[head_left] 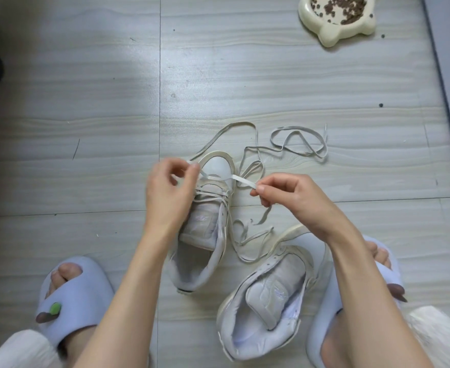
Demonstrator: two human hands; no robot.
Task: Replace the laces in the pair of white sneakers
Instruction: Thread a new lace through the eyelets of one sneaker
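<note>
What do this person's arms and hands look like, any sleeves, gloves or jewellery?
Both forearms are bare up to the frame's edge, with no sleeves in view. The left hand and right hand wear no gloves, rings or watch, and the nails look short and unpainted.

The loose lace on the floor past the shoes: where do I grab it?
Probably at its tip, coming from above. That end of the loose lace sticks out clear of the loops, away from the sneaker both hands are lacing.

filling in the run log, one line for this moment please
left hand: pinches white lace | right hand: pinches other end | left sneaker: partly laced | right sneaker: unlaced | old lace: on floor
</note>
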